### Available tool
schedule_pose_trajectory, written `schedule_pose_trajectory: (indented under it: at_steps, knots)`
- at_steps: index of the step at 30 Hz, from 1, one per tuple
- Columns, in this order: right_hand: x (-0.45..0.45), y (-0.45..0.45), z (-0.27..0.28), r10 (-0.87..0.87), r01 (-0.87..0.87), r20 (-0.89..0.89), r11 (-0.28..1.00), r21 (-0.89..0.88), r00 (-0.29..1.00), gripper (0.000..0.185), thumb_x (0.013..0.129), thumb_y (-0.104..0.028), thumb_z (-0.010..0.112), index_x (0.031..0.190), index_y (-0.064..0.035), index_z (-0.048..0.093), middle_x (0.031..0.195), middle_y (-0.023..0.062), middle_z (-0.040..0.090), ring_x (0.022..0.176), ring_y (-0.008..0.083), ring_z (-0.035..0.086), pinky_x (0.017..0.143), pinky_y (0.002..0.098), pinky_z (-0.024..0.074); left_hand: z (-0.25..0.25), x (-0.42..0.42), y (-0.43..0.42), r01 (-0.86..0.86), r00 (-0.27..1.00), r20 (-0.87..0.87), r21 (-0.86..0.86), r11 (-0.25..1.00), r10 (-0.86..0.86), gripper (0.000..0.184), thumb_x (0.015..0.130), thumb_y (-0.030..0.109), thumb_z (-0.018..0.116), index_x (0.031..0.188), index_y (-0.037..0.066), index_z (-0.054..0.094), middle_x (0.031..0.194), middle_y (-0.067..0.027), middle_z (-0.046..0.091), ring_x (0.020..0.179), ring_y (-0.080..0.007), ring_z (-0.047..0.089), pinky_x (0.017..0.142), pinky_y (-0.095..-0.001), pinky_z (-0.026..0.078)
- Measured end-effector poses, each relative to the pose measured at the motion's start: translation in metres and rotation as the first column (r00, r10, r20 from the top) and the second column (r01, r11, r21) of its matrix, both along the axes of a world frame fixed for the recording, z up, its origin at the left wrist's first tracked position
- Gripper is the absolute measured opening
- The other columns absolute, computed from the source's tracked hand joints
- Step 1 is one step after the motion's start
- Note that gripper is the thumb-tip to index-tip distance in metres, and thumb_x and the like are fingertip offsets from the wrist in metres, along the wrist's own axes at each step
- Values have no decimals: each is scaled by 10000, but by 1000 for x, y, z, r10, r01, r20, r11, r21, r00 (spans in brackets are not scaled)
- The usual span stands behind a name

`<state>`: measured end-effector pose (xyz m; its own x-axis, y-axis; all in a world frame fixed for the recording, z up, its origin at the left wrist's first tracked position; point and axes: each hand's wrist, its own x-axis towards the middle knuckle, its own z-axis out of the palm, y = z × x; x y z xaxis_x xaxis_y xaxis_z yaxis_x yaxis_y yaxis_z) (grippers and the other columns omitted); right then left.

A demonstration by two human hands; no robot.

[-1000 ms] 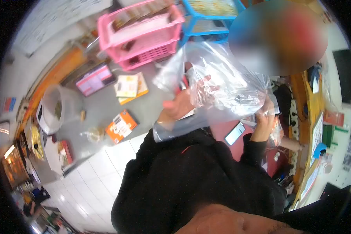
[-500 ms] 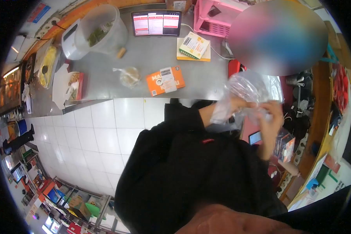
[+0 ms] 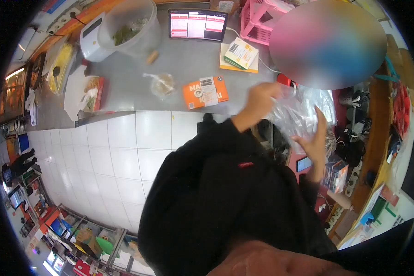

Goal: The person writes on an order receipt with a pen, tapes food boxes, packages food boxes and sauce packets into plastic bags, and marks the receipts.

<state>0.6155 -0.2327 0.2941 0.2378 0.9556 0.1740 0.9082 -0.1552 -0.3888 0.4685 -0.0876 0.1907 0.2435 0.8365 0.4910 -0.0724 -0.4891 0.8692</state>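
A clear, crinkled plastic bag (image 3: 292, 112) hangs in front of my torso, at the right end of the grey counter. My left hand (image 3: 263, 97) is closed on the bag's upper left edge, its fingers slightly blurred. On the bag's other side is my right hand (image 3: 313, 138), thumb and fingers spread apart; whether it touches the film is hard to tell. Just below the bag a phone (image 3: 303, 164) lies on a reddish surface. An orange box with a white label (image 3: 206, 93) rests on the counter left of my left hand.
The grey counter (image 3: 129, 83) carries a tablet (image 3: 198, 25), small stacked boxes (image 3: 240, 54), a small plastic-wrapped item (image 3: 162, 86), a translucent bucket (image 3: 132, 27) and an open food box (image 3: 93, 94). A pink basket (image 3: 257, 23) stands behind. Shelves (image 3: 89, 234) are at lower left.
The bag, first spread wide between both hands, was gathered together and now hangs from my left hand. Since the last frame my left hand has risen leftward and my right hand's fingers have spread.
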Motion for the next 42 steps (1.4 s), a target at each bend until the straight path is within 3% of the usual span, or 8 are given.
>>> schedule_pose_trajectory:
  at_steps: [9,11,16,23,26,32,36,42]
  knots:
    - [111,-21,-50,-333,397,-369,911,112,868,552,800,-63,593,1325,-16,428,930,109,604,793,227,599,740,351,472,-24,-4,16,72,826,-539,-184,980,-162,109,848,144,610,901,50,625,869,-94,636,743,-262,616,659,-351,494]
    - [163,-49,-83,-76,131,-522,989,68,850,507,833,-100,582,1317,-37,447,934,133,621,791,268,611,713,393,473,-39,-7,0,671,647,418,-709,217,-637,164,881,166,587,966,38,642,890,-80,639,800,-251,622,732,-340,500]
    - [155,-60,31,230,252,-652,966,62,-722,469,804,-107,569,1267,-53,519,1223,240,549,1188,329,508,1012,476,373,-19,-18,1,960,251,968,-250,-123,-13,490,858,155,646,1290,11,465,967,-88,626,812,-183,635,772,-339,530]
    - [242,-38,-47,-447,383,-184,874,-299,875,542,754,-357,733,1231,-131,609,1255,307,491,1026,371,569,938,416,444,36,130,43,624,781,470,-609,489,-412,546,738,-39,672,1246,69,505,1006,-34,611,1003,-141,527,883,-306,469]
    - [295,-24,-88,-431,585,397,576,-571,811,1058,616,-141,817,1479,-202,208,1421,409,128,1075,413,547,844,396,528,22,201,19,737,578,-516,-3,676,-632,332,683,20,696,1011,11,647,806,-98,641,976,-275,557,858,-378,454]
    - [370,-58,-31,296,-290,-498,953,92,815,311,722,-67,706,1031,-55,682,1118,151,632,853,240,645,728,325,510,-36,244,56,464,434,-859,-47,885,-273,788,576,108,774,1305,60,478,1045,-210,623,976,-395,578,857,-430,460]
    - [577,-108,-102,-805,870,-392,492,-23,445,171,823,-249,612,851,-131,733,917,120,702,855,263,672,775,375,517,-7,250,46,508,185,-831,-376,775,-524,850,551,101,822,1319,83,459,1261,-244,505,1165,-415,474,937,-432,437]
    - [690,-131,-191,-834,862,299,347,-370,464,641,697,-459,710,1164,-35,601,1226,238,560,1177,368,522,958,435,440,8,255,28,352,174,-879,-366,861,-445,913,501,122,862,1320,60,464,1282,-224,507,1201,-391,466,984,-423,407]
